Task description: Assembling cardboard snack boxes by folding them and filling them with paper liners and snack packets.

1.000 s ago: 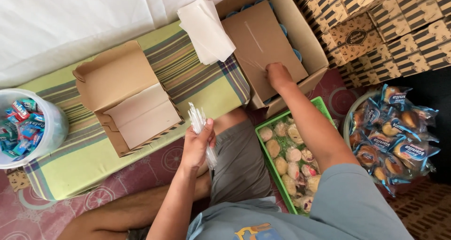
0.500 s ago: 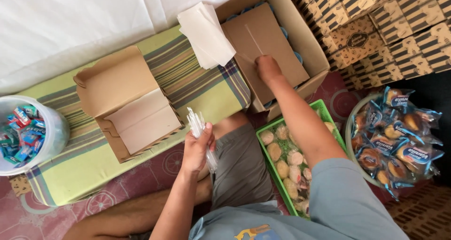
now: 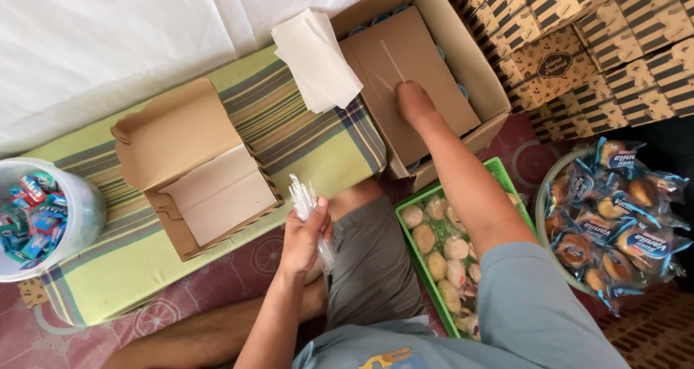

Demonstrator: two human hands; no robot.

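My left hand (image 3: 305, 237) grips a bundle of clear wrapped straws (image 3: 305, 198) above my knee. Just left of it an open brown cardboard meal box (image 3: 194, 166) with a white paper liner sits on a green striped cushion (image 3: 303, 141). My right hand (image 3: 413, 100) reaches forward and rests, fingers down, on a loose cardboard sheet (image 3: 405, 73) lying inside a large carton (image 3: 463, 47). Blue cup lids peek out from under that sheet. A stack of white paper sheets (image 3: 314, 58) leans on the carton's left wall.
A green tray of wrapped round pastries (image 3: 441, 250) lies under my right arm. At right, a basket of blue-wrapped buns (image 3: 614, 217). Folded patterned boxes (image 3: 593, 29) are stacked at the top right. A white bucket of small packets (image 3: 40, 217) stands at far left.
My right hand has slid further up and left across the cardboard sheet in the carton. The left hand keeps its hold on the straws, nearly still.
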